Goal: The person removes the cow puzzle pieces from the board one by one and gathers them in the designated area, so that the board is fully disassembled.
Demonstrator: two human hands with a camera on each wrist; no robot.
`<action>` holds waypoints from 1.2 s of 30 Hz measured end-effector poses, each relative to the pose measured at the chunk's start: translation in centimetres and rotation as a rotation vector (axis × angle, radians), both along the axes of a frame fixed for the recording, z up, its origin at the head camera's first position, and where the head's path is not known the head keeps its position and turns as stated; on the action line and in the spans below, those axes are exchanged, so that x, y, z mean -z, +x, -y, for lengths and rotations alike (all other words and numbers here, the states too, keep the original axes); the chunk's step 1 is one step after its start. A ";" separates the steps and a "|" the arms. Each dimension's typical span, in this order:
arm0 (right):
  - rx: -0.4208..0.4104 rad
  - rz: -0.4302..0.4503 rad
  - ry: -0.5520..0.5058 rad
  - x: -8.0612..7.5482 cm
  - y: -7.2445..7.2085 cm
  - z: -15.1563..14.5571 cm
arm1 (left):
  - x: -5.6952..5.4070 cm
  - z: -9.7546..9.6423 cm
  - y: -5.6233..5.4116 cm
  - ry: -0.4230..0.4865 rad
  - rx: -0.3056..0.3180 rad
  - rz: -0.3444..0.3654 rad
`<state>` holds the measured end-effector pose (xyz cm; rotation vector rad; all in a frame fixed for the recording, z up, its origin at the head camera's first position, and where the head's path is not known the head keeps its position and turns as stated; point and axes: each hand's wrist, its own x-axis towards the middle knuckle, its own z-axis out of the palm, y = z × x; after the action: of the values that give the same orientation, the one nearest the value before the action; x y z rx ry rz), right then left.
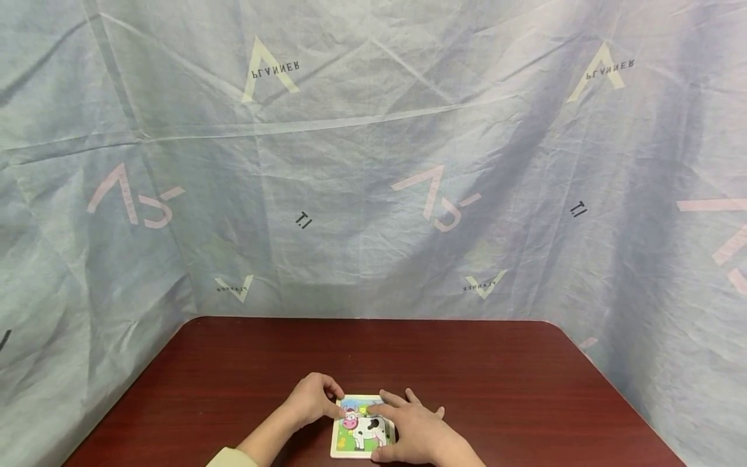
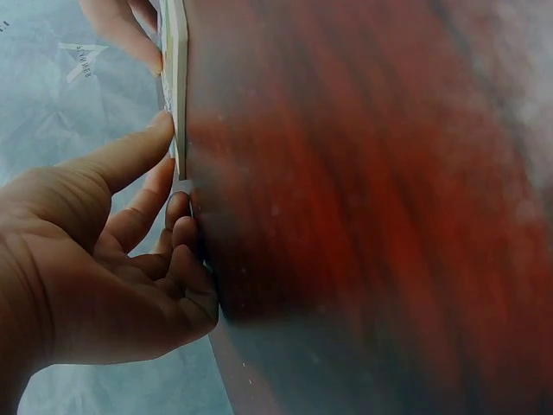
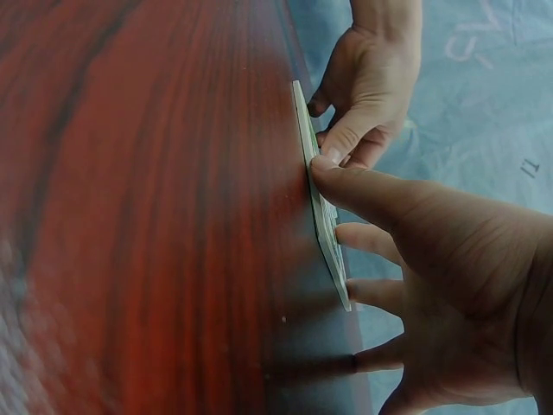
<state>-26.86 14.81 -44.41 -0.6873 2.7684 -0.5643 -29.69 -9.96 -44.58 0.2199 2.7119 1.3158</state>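
A square puzzle board (image 1: 363,442) with a cow picture and a pale border lies flat on the table. My left hand (image 1: 312,400) is at its upper left corner, thumb on the picture by the cow's head and index finger at the corner; the other fingers (image 2: 186,259) curl beside the board. My right hand (image 1: 415,429) spreads over the board's right side. Its index finger reaches onto the picture near a small yellow patch (image 1: 363,410), and the thumb (image 3: 359,186) rests on the near border. Part of the cow's back end is hidden under this hand.
The dark red wooden table (image 1: 496,370) has rounded far corners. Grey cloth (image 1: 362,194) with printed letters hangs behind it and along both sides. A pale sleeve (image 1: 231,458) shows on the left forearm.
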 end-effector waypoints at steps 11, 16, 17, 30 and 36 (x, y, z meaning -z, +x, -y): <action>-0.001 -0.004 0.006 -0.1 0.0 -0.1 | 0.2 -0.4 -0.1 0.025 -0.027 0.019; 0.001 0.008 -0.006 0.0 -0.1 -0.1 | 0.3 -0.5 0.1 0.047 -0.049 -0.013; 0.000 0.010 -0.010 0.0 -0.1 0.0 | 0.4 -0.5 0.1 0.053 -0.051 -0.016; 0.009 -0.012 -0.030 0.2 0.3 0.1 | 0.7 -0.1 0.4 0.171 -0.048 -0.016; 0.013 -0.026 -0.023 0.1 0.3 0.1 | 0.5 -0.1 0.3 0.210 -0.066 -0.024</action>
<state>-26.56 14.73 -44.47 -0.6873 2.7961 -0.5944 -29.42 -9.90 -45.12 0.1672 2.6189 1.6279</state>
